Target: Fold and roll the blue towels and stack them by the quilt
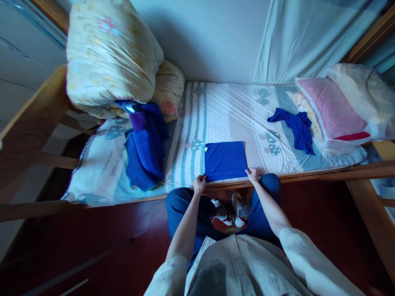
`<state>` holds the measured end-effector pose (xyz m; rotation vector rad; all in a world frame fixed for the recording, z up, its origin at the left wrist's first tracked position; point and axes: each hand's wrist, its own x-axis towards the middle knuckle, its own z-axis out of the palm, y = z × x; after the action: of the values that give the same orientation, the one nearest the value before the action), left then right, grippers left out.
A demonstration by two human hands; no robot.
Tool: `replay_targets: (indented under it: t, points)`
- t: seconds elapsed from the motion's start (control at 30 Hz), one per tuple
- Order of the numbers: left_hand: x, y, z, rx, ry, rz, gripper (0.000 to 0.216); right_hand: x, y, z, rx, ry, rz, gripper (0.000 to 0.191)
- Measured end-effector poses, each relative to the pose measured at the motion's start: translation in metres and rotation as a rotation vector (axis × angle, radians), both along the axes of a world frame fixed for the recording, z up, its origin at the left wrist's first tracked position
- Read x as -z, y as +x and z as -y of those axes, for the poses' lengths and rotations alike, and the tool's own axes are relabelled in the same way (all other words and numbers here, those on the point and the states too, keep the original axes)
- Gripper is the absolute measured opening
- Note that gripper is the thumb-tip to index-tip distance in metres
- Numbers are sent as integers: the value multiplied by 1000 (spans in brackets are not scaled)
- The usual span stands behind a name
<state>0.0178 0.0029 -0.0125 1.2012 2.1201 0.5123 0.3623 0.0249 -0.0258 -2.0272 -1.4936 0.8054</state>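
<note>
A folded blue cloth (225, 160) lies flat on the bed sheet (222, 111) near the bed's front edge. My left hand (199, 183) pinches its near left corner. My right hand (253, 174) pinches its near right corner. Both hands are closed on the cloth's edge. A pile of folded blue and purple cloths (145, 144) sits to the left on the bed. A crumpled blue garment (294, 127) lies to the right, untouched.
A large bagged yellow quilt (108, 53) and a cushion (168, 88) stand at the bed's left end. A pink pillow in plastic (333, 107) lies at the right end. A wooden bed rail (324, 174) runs along the front. My knees and shoes (231, 209) are below.
</note>
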Motion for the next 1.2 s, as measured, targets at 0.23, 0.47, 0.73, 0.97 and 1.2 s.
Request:
replay_targets:
  t: [0.23,0.47,0.73,0.97,1.2]
  points:
    - [-2,2,1,8,18,-6,20,-1,0,-5,5,-16,42,28]
    - [-16,5,19,114,179,-112,36,-23,-10,8,-5,143,199,29]
    - [0,24,25,693,289,-252,60,-42,-30,38,-535,140,434,49]
    - [24,28,6,818,157,-431,61,-32,-23,25,-654,36,590,60]
    - [32,36,-8,801,166,-577,52,-30,-38,7,-661,-39,723,47]
